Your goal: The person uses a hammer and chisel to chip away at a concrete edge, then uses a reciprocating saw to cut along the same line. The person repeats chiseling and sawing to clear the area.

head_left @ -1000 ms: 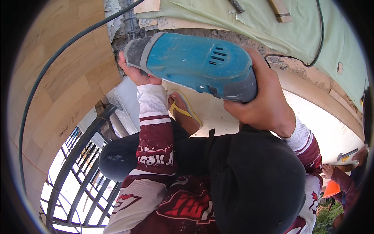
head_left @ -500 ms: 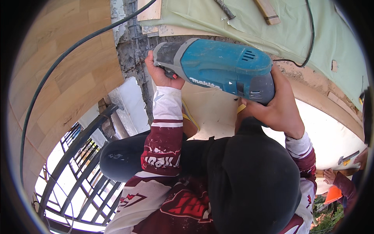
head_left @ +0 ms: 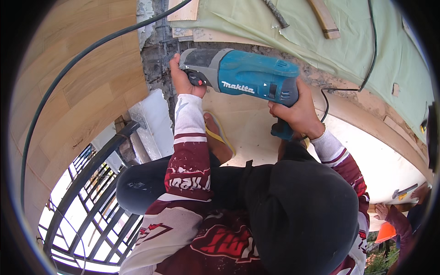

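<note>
One drill (head_left: 252,71), held two-handed: my left grip (head_left: 186,83) curled round its front, my right grip (head_left: 300,112) wrapped round rear end.

A: Viewpoint?
B: Head-worn fisheye, left one of a pair. Sits above the blue power tool (head_left: 256,73), on the wearer's side, looking steeply down.
A: Range?
B: Close; tool spans mid-frame.
A: Coverage?
B: Wide. Dark trousers (head_left: 302,215) below the tool, railing (head_left: 89,170) lower left of it, green sheet (head_left: 339,50) upper right.
</note>
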{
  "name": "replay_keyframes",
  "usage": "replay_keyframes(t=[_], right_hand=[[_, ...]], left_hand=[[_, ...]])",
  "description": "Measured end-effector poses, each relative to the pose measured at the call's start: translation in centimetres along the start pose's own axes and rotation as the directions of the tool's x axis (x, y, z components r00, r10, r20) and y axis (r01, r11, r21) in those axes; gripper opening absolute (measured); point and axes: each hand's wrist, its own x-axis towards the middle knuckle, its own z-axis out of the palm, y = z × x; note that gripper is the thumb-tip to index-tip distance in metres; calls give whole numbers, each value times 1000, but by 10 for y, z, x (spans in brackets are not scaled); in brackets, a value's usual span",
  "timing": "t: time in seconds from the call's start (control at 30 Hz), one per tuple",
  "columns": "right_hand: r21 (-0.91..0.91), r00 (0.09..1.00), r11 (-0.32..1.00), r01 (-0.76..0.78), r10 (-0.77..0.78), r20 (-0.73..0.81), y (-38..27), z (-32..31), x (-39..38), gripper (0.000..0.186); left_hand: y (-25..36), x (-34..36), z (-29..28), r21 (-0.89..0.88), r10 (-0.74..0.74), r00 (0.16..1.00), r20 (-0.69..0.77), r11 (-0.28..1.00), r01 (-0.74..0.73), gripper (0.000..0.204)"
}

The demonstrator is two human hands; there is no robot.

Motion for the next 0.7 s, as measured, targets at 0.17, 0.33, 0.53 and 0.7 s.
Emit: replay_keyframes(t=[0.17, 0.33, 0.53, 0.7], right_hand=[[-3, 1000, 1000, -22, 22, -19, 13, 6, 3, 54], [-203, 991, 970, 137, -136, 15, 0, 10, -2, 56], [-385, 953, 872, 303, -276, 126, -31, 23, -9, 71], [-497, 926, 785, 369, -261, 274, -68, 30, -10, 84]], left_hand=[[0, 9, -8, 2, 0, 999, -49, 1000, 0, 42], [6, 3, -12, -30, 8, 1000, 10, 1000, -8, 42], [15, 2, -27, -113, 157, 987, 22, 982, -153, 42], [18, 4, -36, -117, 246, 950, 194, 967, -227, 56]])
